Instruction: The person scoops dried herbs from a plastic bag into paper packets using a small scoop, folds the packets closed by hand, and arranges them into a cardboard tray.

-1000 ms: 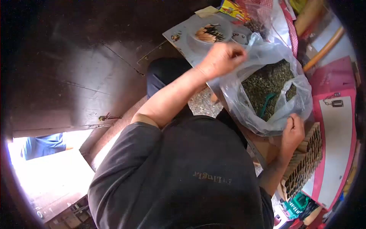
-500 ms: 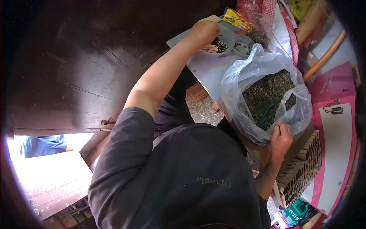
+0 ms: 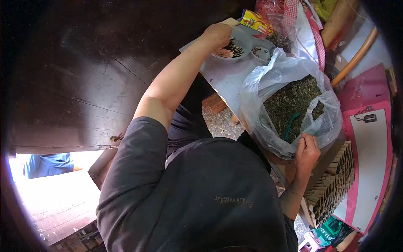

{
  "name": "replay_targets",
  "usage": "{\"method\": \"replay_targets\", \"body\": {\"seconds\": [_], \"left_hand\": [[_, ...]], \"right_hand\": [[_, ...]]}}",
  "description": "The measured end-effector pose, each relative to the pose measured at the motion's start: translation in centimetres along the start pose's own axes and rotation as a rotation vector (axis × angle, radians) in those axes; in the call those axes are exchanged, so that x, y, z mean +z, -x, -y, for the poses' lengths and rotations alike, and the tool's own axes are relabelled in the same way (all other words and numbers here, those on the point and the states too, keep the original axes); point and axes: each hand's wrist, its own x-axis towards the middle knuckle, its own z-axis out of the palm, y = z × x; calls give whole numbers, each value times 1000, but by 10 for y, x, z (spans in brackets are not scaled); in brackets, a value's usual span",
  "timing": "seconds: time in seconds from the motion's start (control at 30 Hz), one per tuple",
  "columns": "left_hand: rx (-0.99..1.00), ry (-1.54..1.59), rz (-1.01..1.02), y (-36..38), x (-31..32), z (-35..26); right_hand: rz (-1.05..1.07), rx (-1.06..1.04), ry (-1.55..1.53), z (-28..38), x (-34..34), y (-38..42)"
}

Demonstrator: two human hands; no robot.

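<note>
My left hand (image 3: 218,35) is at the rim of a pale round bowl (image 3: 247,42), its fingers curled closed. Whatever they may hold is hidden. In the bowl lies a bundle of thin pinkish sticks with dark green tips (image 3: 233,49). A flat tan piece (image 3: 232,21) shows just beyond my fingertips. My right hand (image 3: 307,150) is closed on the near edge of a clear plastic bag (image 3: 256,90). The bag stands open and is filled with dark green, dried, shredded plant matter (image 3: 294,96). A teal strip or scoop handle (image 3: 290,126) sticks out of it.
A small dish (image 3: 261,53) with little bits stands beside the bowl on the grey board (image 3: 220,77). Behind are a yellow packet (image 3: 254,20) and red-checked bags (image 3: 291,12). Stacked wooden pieces (image 3: 333,185) and a pink-edged panel (image 3: 369,138) stand at right.
The whole view has shifted slightly, with the bowl and bag now a little further left. My left hand stays by the bowl and my right hand stays on the bag's edge.
</note>
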Motion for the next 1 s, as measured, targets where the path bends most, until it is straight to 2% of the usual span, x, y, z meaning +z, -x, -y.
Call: {"method": "replay_targets", "body": {"seconds": [0.17,0.27,0.37,0.43,0.53,0.73,1.0], "left_hand": [[24,-15,10,-4,6,13],[-77,44,59,-9,11,19],[-34,141,-3,-10,23,34],[109,66,-27,-6,19,36],[39,215,-29,-4,17,37],[121,240,-69,-3,24,44],[116,261,-65,-9,28,48]], "right_hand": [[3,9,16,-1,1,2],[5,2,1,1,0,0],[13,-7,-4,0,2,-1],[18,-8,0,0,2,-1],[36,6,-3,3,2,-2],[59,3,0,2,3,-2],[45,-3,-11,2,3,-2]]}}
